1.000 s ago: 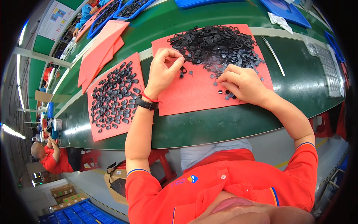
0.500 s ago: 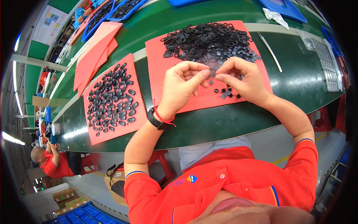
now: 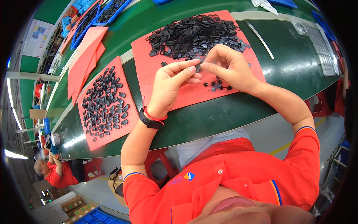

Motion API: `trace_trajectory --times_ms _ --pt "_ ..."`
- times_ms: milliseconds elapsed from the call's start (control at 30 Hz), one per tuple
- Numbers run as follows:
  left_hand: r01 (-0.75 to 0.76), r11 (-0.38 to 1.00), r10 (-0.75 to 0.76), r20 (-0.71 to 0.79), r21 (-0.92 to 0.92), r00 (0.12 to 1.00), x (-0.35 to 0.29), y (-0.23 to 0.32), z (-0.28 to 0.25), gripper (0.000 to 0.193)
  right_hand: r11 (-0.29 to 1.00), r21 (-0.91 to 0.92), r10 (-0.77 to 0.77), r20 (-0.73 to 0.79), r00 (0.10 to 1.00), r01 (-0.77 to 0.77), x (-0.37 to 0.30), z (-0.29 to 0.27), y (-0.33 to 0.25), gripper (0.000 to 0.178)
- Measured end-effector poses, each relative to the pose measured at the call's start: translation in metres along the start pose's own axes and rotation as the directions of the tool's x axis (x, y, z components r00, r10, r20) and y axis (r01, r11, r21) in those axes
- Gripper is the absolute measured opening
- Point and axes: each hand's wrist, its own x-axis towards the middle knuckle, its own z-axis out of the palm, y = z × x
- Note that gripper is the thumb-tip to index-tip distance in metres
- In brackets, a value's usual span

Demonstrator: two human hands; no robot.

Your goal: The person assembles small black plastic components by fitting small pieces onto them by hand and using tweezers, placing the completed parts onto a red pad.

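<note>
Over the large pink foam mat (image 3: 143, 80), both my hands meet fingertip to fingertip. My left hand (image 3: 169, 84) pinches a small dark plastic part (image 3: 198, 67) between thumb and fingers. Close against that part, my right hand (image 3: 233, 71) is closed in a pinch; whatever lies between its fingertips is too small to make out. Behind the hands spreads a heap of black looped plastic pieces (image 3: 186, 35), with many small grey discs (image 3: 238, 45) along its near side. Several tiny dark round parts (image 3: 217, 85) lie below my right hand.
A smaller pink mat (image 3: 97, 140) at left carries many black oval pieces (image 3: 106, 100). Beyond it are stacked pink foam sheets (image 3: 84, 59) and blue trays (image 3: 99, 18). A white stick-like tool (image 3: 261, 40) and a clear tray (image 3: 320, 48) lie right. Another person (image 3: 57, 173) sits far left.
My fingertips have come closer together, and a dark part now shows between them. The whole view has shifted, moving the mats slightly left and up in the picture.
</note>
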Motion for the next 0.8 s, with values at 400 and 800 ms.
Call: trace_trajectory --times_ms 400,800 --pt "-0.023 1.0 0.023 -0.011 0.006 1.0 -0.0021 -0.0004 0.0048 0.025 0.997 -0.07 -0.04 -0.036 0.999 0.037 -0.0003 0.0029 0.0027 0.014" --pt "-0.071 0.994 0.076 -0.061 0.087 0.995 -0.0035 -0.0042 0.0102 0.021 0.952 -0.228 -0.227 -0.073 0.971 0.205 -0.0027 0.0096 0.0035 0.013"
